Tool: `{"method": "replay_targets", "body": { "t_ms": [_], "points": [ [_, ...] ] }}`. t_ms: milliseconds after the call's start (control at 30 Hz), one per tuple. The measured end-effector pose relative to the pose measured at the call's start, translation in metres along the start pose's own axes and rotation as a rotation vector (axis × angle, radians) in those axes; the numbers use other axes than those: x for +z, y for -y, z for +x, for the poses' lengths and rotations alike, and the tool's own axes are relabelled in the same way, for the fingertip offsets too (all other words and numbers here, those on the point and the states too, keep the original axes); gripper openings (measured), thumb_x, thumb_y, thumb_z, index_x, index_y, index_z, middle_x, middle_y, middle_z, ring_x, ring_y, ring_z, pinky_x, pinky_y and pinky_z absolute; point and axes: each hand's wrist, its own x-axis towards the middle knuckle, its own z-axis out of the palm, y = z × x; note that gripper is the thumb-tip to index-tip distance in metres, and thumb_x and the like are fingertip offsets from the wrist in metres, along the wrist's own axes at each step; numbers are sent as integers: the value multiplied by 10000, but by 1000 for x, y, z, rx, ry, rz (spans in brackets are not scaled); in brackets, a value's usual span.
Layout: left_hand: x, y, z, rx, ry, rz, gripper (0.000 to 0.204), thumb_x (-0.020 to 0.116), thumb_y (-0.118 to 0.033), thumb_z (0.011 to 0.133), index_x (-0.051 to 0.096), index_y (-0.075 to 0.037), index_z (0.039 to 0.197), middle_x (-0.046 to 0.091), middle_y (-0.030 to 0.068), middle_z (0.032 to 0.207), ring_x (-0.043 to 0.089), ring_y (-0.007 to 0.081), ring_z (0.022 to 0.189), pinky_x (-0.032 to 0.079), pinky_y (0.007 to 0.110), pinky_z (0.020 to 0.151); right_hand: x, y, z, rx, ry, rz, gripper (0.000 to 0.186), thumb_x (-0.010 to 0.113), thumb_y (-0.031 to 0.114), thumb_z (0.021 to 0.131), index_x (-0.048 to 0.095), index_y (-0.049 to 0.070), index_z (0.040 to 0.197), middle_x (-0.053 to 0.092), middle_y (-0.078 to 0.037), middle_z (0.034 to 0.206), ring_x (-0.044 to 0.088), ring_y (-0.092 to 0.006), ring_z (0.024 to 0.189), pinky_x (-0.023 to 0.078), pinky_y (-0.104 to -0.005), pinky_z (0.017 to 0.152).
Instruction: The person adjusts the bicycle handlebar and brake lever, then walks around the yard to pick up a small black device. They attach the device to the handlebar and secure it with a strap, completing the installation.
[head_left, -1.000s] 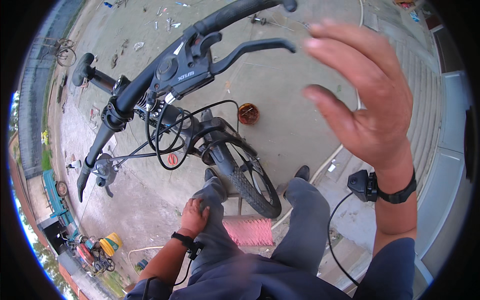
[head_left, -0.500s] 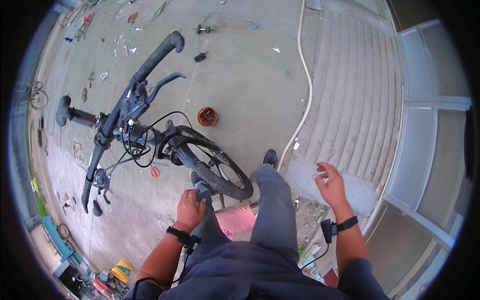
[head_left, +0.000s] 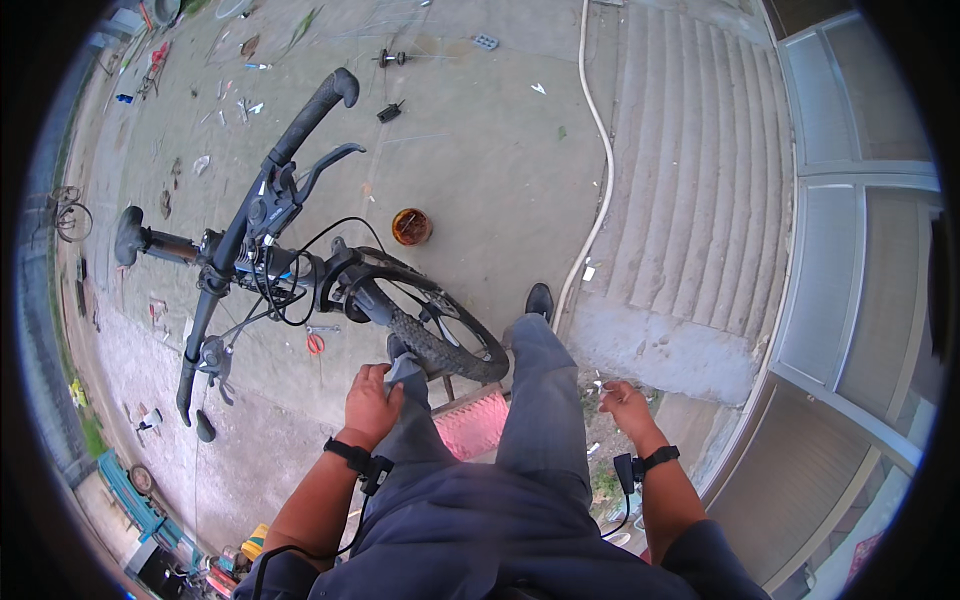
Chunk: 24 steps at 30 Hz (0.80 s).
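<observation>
My left hand [head_left: 372, 405] lies on my left knee, its fingers loosely spread and nothing in them. To the right of my right leg, my right hand [head_left: 627, 410] hangs in the air with fingers loosely bent and apart. Small whitish bits show by its fingertips; they look like litter on the ground behind, but I cannot be sure. A black bicycle [head_left: 345, 285] stands in front of me to the left. Its handlebar [head_left: 232, 230] is turned across my view, and its front tyre [head_left: 440, 350] reaches close to my left knee. Neither hand touches it.
A rusty-brown round tin [head_left: 411, 227] stands beyond the wheel. Orange-handled scissors [head_left: 315, 343] lie left of the tyre. A pink patterned pad [head_left: 472, 428] is between my legs. A pale hose [head_left: 606, 160] runs along concrete steps [head_left: 690, 170] at right, beside framed doors [head_left: 830, 270].
My right hand has come down and inward toward my right leg. My left hand stays on the knee. The view has shifted slightly; the bicycle stands as before.
</observation>
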Motion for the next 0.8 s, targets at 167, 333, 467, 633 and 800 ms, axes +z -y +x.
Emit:
{"method": "replay_targets", "body": {
  "t_ms": [167, 333, 467, 633, 800],
  "points": [
    [-8, 12, -7, -36, 2, -9, 392, 710, -219, 943, 644, -26, 1278, 660, 200, 1231, 647, 413, 1153, 536, 471, 998, 4, 15, 11, 7, 3, 77, 355, 714, 193, 1004, 654, -13, 1287, 747, -97, 998, 752, -194, 882, 548, -335, 801],
    [-15, 18, -8, -50, -13, -32, 384, 714, -225, 947, 644, -28, 1269, 659, 200, 1229, 648, 413, 1152, 542, 476, 986, 11, 29, 17, -19, -4, 92, 370, 714, 201, 1002, 663, -31, 1285, 747, -113, 970, 754, -201, 850, 569, -340, 790],
    [-25, 33, -11, -99, -96, -67, 366, 718, -217, 958, 641, -19, 1256, 675, 203, 1202, 667, 408, 1127, 552, 476, 966, 20, 39, 27, 1, 10, 96, 346, 700, 182, 1008, 674, -27, 1282, 743, -101, 995, 752, -192, 850, 567, -325, 782],
    [-53, 68, -19, -346, -275, -221, 322, 721, -207, 993, 647, 1, 1228, 715, 206, 1166, 716, 364, 1068, 578, 441, 925, 38, 61, 45, -26, 80, 105, 327, 696, 158, 1005, 678, -32, 1271, 735, -84, 972, 734, -176, 817, 555, -309, 766],
    [-95, 82, -28, -453, -442, -535, 336, 695, -212, 1050, 648, 21, 1288, 741, 149, 1211, 718, 248, 1091, 565, 357, 961, 69, 117, 57, -88, 129, 59, 307, 704, 154, 1006, 684, -29, 1251, 737, -84, 971, 726, -171, 832, 559, -314, 766]
  ]
}}
